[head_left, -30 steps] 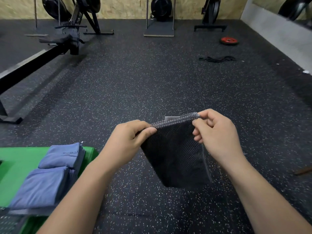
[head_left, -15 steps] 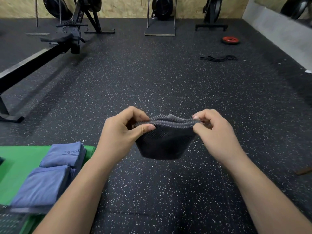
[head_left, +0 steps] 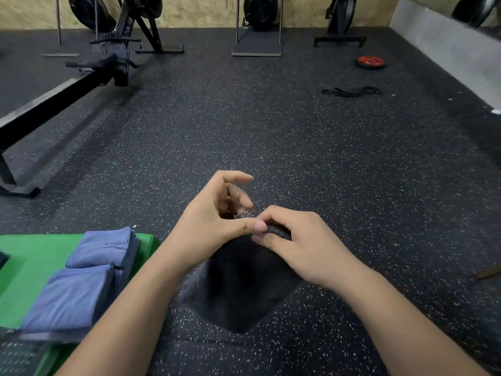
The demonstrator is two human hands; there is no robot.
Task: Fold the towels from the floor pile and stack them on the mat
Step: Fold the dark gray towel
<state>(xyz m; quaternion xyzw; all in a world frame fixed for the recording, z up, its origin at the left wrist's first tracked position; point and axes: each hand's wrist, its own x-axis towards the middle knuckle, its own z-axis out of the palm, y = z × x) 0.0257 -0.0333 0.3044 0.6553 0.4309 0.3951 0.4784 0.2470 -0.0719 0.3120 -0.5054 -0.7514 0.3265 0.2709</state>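
A dark grey towel (head_left: 241,289) hangs folded in the air in front of me, over the speckled floor. My right hand (head_left: 301,245) pinches its gathered top corners. My left hand (head_left: 214,223) sits right beside it, thumb pressed on the same top edge, its other fingers lifted and spread off the cloth. At lower left lies the green mat (head_left: 29,264). Two stacks of folded blue towels rest on it, one farther (head_left: 105,248) and one nearer (head_left: 70,299).
A rowing machine rail (head_left: 54,101) runs along the left. More machines stand by the far wall. A red weight plate (head_left: 371,61) and a black band (head_left: 352,91) lie at the far right. A low grey ledge (head_left: 447,47) borders the right side.
The hands have come together, bringing the towel's two top corners into one point. The right hand now holds both corners, and the left hand's fingers have lifted off.
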